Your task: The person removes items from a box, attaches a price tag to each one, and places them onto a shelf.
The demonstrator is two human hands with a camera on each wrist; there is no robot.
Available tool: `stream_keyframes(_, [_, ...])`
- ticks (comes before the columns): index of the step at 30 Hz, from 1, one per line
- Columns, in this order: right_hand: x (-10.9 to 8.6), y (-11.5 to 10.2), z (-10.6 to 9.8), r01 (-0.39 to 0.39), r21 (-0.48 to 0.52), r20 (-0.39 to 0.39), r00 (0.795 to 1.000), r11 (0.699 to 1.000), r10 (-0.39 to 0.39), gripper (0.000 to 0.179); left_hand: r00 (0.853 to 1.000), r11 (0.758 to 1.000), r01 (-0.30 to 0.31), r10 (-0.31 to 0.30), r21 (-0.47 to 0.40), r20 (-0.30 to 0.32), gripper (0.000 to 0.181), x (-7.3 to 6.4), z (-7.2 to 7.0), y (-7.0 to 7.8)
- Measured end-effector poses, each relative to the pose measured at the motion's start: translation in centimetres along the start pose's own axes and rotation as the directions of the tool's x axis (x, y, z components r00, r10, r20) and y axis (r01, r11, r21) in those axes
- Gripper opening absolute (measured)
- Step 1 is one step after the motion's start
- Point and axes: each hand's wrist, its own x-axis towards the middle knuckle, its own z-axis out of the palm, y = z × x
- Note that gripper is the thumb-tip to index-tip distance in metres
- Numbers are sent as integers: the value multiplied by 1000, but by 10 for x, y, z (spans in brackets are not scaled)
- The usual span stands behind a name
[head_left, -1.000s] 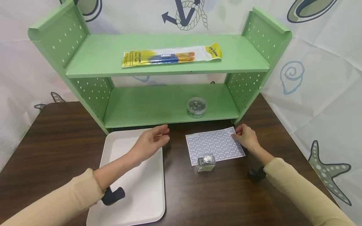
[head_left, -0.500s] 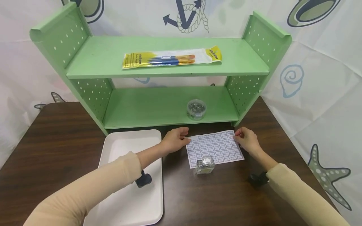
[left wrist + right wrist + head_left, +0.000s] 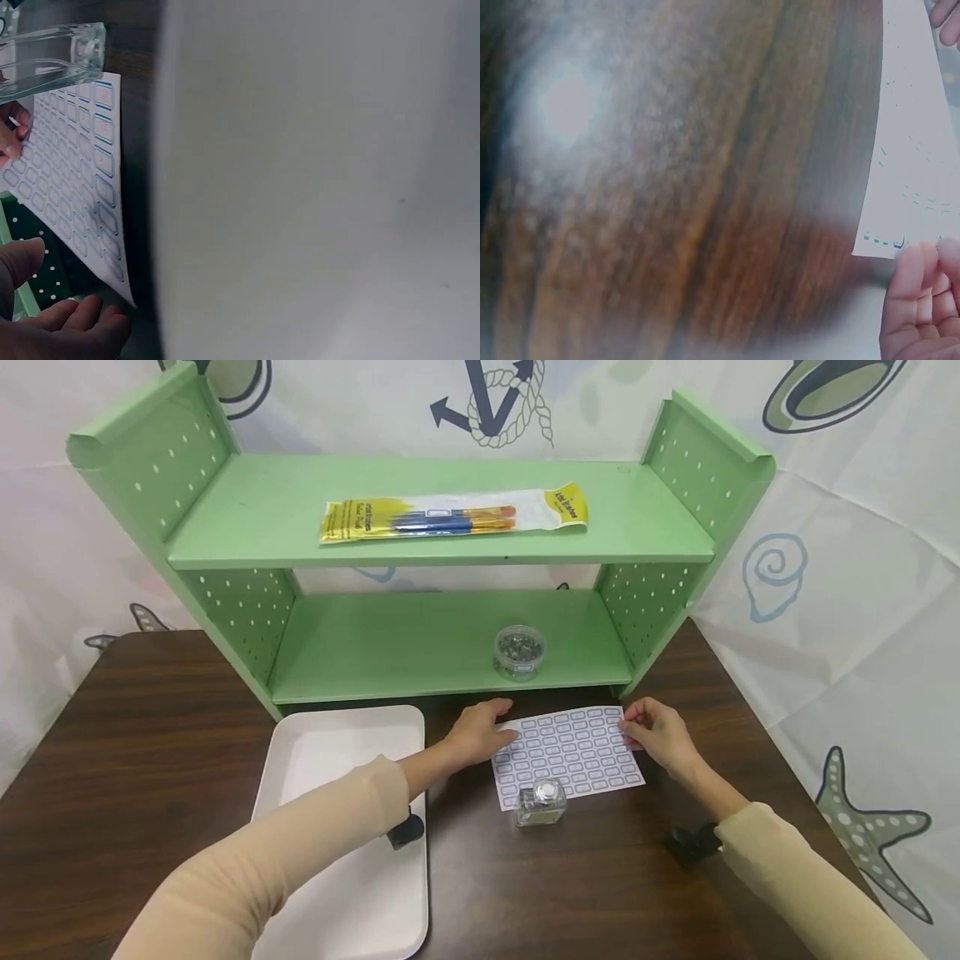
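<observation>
A white sheet of sticker labels (image 3: 573, 747), printed with rows of small blue-bordered boxes, lies on the dark table below the shelf. My right hand (image 3: 660, 735) pinches its right edge between thumb and fingers. At the sheet's upper left corner is my left hand (image 3: 480, 735), its thumb over the paper in the head view. The left wrist view shows that thumb (image 3: 22, 259) and the fingers (image 3: 79, 322) spread apart beside the sheet's corner. A clear glass bottle (image 3: 542, 806) with a square body stands at the sheet's lower left edge.
Left of the sheet lies a white tray (image 3: 352, 893), partly under my left arm. Behind is a green two-tier shelf (image 3: 390, 643). It bears a packet of paintbrushes (image 3: 453, 514) on top and a round clear tub (image 3: 520, 653) of small grey pieces below.
My left hand has moved right from above the tray to the sheet's left corner. My right hand keeps its hold, and the sheet has shifted slightly.
</observation>
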Motion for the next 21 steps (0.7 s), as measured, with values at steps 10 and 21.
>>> stream_keyframes(10, [-1,-2,-4,13,30,10,1000,999,-13,12,999,999,6,-4,46,-47,48,4,5,1])
stream_keyframes(21, [-3,-19,-5,62,120,-16,998,991,-60,14,995,999,1,-4,-35,-100,24,-2,-1,5])
